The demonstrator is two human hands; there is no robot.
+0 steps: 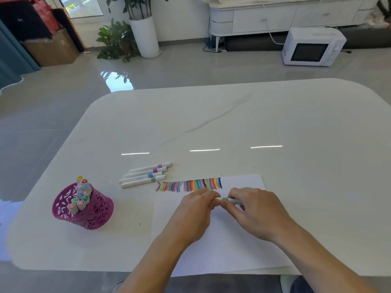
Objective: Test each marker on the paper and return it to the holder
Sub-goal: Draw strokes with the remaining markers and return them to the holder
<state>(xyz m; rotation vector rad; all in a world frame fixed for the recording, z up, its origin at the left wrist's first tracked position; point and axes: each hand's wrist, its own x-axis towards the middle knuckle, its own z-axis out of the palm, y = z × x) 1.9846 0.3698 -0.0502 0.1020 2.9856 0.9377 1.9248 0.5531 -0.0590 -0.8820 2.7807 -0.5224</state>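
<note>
On the white counter (275,115), above the paper (222,246) and its row of colour strokes (190,185), my left hand (195,212) and right hand (257,210) meet, both pinching one marker (230,200). The purple holder (88,216) stands well left, with four markers (146,176) lying nearer the sheet. Best, I judge, to work the cap straight along the barrel.

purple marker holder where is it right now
In the head view the purple marker holder stands on the left of the white table, left of the paper and a little nearer the person than the four loose markers.
</note>
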